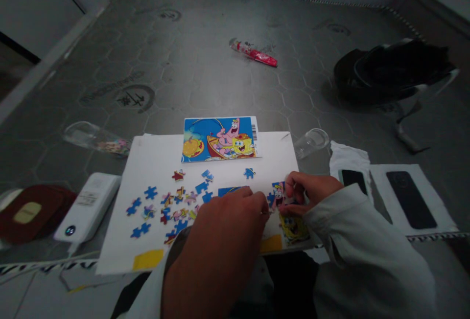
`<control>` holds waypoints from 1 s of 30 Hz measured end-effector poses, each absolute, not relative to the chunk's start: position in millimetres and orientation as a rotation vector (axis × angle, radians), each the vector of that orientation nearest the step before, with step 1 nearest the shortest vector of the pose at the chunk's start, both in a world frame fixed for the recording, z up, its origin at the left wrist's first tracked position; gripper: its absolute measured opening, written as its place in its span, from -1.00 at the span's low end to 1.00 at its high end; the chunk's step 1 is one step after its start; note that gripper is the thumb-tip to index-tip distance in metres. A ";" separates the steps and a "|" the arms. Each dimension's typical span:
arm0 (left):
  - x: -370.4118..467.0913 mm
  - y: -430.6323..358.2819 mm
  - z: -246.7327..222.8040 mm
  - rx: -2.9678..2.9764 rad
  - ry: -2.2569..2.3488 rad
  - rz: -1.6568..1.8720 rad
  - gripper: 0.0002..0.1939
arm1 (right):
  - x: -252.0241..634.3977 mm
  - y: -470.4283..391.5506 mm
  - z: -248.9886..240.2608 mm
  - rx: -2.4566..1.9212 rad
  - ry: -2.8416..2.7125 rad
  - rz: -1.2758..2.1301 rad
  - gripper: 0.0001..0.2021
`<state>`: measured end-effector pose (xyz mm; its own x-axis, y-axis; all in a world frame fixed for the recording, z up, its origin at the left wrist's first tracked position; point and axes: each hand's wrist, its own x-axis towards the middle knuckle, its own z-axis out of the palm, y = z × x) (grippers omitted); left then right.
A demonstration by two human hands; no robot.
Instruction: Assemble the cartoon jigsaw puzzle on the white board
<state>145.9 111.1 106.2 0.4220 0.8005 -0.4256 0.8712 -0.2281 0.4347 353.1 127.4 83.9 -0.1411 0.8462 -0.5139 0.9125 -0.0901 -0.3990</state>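
Note:
A white board (pixel 147 162) lies near me with loose puzzle pieces (pixel 179 214) spread over its left half. At its top edge rests a picture card (pixel 220 139) of a pink starfish and a yellow sponge in a boat. Joined puzzle pieces (pixel 293 227) show the same figures at the right. Over them, my right hand (pixel 312 192) has bent fingers touching the pink part; whether a piece is between them is hidden. My left hand (pixel 235 221) is closed at the left edge of that part, its fingertips hiding what they hold. One blue piece (pixel 249 173) lies alone.
A clear cup (pixel 97 139) and a white power bank (pixel 88 207) are on the left, beside a brown case (pixel 35 214). To the right stand another clear cup (pixel 312 143), a phone box (pixel 411 199) and a black bag (pixel 389 72). A red tube (pixel 253 53) lies farther back.

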 end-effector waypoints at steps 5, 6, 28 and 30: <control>142.4 115.2 105.9 2.002 1.435 -0.211 -0.77 | 351.0 128.0 86.6 2.002 2.012 -1.111 -0.77; 142.9 116.0 106.1 1.989 1.443 -0.226 -0.78 | 351.0 127.8 86.8 2.006 2.009 -1.113 -0.77; 148.0 120.6 104.3 1.971 1.446 -0.248 -0.77 | 349.3 128.1 88.0 1.856 2.026 -1.101 -0.84; 147.0 120.0 104.7 1.961 1.444 -0.248 -0.76 | 349.3 129.2 88.7 1.846 2.043 -1.076 -0.84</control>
